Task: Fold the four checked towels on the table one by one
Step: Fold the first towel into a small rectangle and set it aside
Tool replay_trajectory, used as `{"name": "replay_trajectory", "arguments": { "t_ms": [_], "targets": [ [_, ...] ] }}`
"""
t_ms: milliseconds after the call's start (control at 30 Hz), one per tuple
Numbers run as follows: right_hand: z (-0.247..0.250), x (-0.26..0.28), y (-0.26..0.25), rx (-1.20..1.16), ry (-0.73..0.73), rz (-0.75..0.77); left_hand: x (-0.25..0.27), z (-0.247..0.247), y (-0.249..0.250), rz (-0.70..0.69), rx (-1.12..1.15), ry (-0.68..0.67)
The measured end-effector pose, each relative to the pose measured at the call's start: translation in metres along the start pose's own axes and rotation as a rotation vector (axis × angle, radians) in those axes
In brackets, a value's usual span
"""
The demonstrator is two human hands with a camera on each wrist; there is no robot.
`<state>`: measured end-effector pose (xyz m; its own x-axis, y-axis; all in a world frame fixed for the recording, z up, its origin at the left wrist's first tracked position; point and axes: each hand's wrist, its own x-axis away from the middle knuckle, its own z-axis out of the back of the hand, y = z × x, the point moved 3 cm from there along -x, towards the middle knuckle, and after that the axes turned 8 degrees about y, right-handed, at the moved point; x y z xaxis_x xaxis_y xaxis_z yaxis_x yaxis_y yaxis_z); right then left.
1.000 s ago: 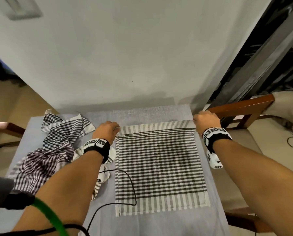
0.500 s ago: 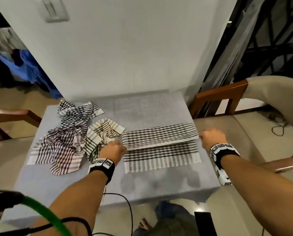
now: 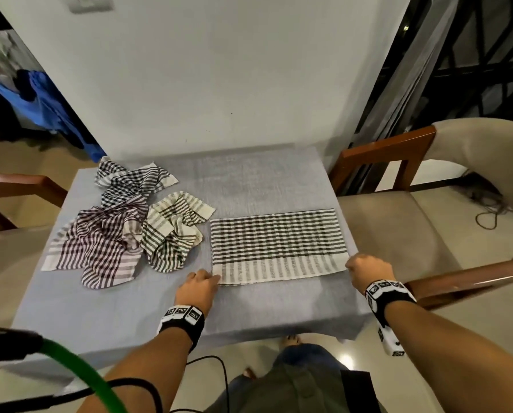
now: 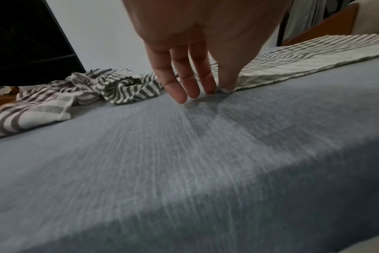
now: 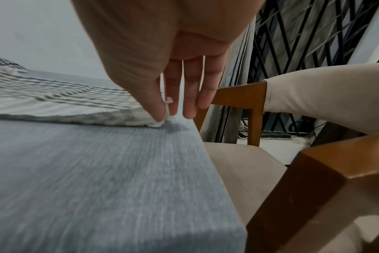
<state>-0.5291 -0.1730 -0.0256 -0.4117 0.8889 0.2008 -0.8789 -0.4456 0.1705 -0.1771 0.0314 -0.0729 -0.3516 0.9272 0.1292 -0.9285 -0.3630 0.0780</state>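
A black-and-white checked towel (image 3: 279, 242) lies folded in half on the right part of the grey table (image 3: 249, 180), its striped border along the near edge. My left hand (image 3: 210, 278) pinches the towel's near left corner (image 4: 226, 89) between thumb and forefinger, with the other fingers (image 4: 180, 95) straight and down on the cloth. At the near right corner (image 5: 157, 123) my right hand (image 3: 350, 263) pinches in the same way, close to the table's right edge. Three crumpled towels lie at the left: purple-checked (image 3: 94, 248), green-checked (image 3: 171, 231) and black-checked (image 3: 130, 180).
A wooden chair with beige padding (image 3: 398, 228) stands against the table's right side, and its arm (image 5: 314, 179) is close to my right wrist. Another chair (image 3: 10, 186) is at the left. A white wall rises behind the table. A black cable (image 3: 219, 368) hangs below the near edge.
Both hands have drawn the towel's far edge toward me and laid it on the near edge, so the flat towel is now folded in half. The view has pulled back.
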Motion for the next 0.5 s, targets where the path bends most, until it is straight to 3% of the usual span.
{"name": "replay_trajectory", "arguments": {
  "t_ms": [200, 367, 433, 500],
  "targets": [
    [-0.002, 0.0, 0.004, -0.078, 0.035, -0.003, 0.002, 0.011, 0.0, 0.054, 0.103, 0.099],
    [0.046, -0.04, 0.009, -0.076, 0.068, 0.037, -0.045, 0.066, 0.006, 0.062, 0.013, 0.107],
    [0.08, -0.07, 0.01, -0.096, 0.147, 0.011, -0.079, 0.103, 0.007, 0.116, 0.015, 0.183],
    [0.119, -0.099, 0.017, -0.203, 0.313, -0.042, -0.113, 0.144, 0.007, 0.2, 0.08, 0.294]
  ]
}}
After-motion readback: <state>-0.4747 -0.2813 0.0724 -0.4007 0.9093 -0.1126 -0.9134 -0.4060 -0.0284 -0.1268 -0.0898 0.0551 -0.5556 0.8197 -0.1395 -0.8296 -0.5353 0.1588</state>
